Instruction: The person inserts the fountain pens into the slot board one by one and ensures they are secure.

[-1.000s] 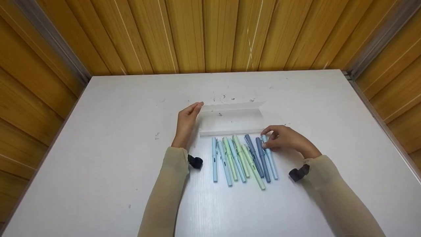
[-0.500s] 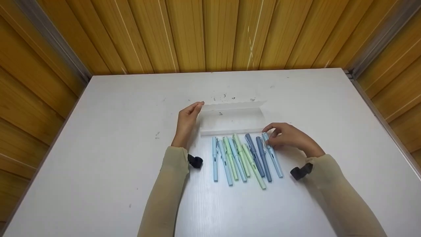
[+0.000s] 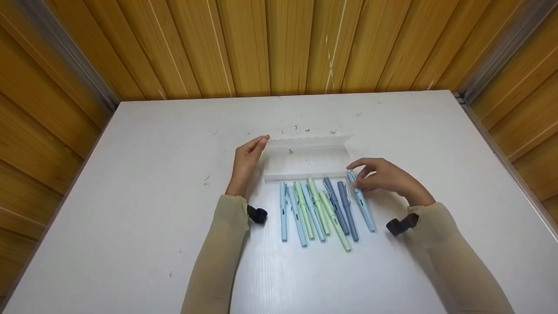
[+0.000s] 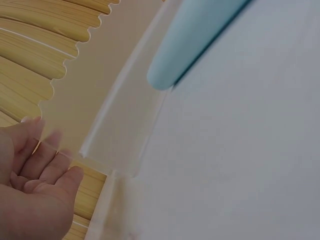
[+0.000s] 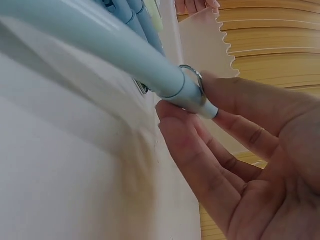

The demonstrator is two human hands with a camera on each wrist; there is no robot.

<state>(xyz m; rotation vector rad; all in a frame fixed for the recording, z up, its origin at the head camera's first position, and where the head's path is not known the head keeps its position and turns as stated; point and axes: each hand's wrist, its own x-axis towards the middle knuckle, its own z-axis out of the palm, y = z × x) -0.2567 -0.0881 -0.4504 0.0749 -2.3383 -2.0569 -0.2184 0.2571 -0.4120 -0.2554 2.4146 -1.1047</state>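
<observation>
My right hand (image 3: 386,181) pinches a light blue pen (image 3: 365,211) by its capped end, between thumb and fingers. In the right wrist view the pen's metal clip (image 5: 194,75) shows beside the fingers. My left hand (image 3: 247,163) holds the left end of a clear plastic box (image 3: 305,176), at its raised flap. That flap (image 4: 95,85) has a wavy edge in the left wrist view, with the fingertips at its corner. Side by side in front of the box lie several pens: light blue (image 3: 284,218), light green (image 3: 335,222) and dark blue (image 3: 348,213).
The white table (image 3: 144,196) reaches back to a wood-plank wall (image 3: 287,48), with more planks on both sides. Small dark marks (image 3: 296,127) dot the tabletop behind the box. Black wrist cameras (image 3: 258,215) sit on both sleeves.
My right hand has drawn the light blue pen away from the dark blue one beside it, rightward and then toward the box. The left hand stays at the flap.
</observation>
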